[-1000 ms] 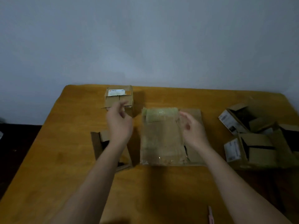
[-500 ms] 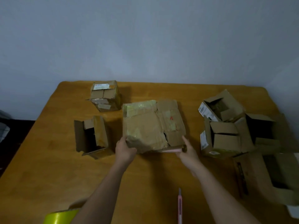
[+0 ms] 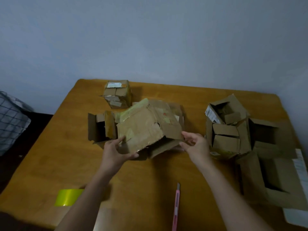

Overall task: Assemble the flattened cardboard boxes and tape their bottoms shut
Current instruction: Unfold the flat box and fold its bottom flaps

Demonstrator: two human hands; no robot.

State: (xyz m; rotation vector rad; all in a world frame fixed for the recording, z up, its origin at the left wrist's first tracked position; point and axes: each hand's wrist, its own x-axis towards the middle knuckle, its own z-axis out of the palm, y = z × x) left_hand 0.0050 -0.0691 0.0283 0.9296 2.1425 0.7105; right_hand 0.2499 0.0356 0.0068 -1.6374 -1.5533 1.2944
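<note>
A worn, flattened cardboard box with old tape on it is lifted at its near edge above the wooden table, tilted up toward me. My left hand grips its near left corner, thumb on top. My right hand pinches its near right corner flap. A roll of yellow-green tape lies at the near left, partly hidden by my left forearm. A pink utility knife lies on the table between my arms.
An open small box lies on its side left of the held box. A closed box stands at the back. Several open boxes crowd the right side, one large at the near right edge. Checked fabric sits off the table's left.
Both hands went from hovering over the flat box to its near corners, then lifted that edge off the table. The camera view pulled back and down, showing tape and knife.
</note>
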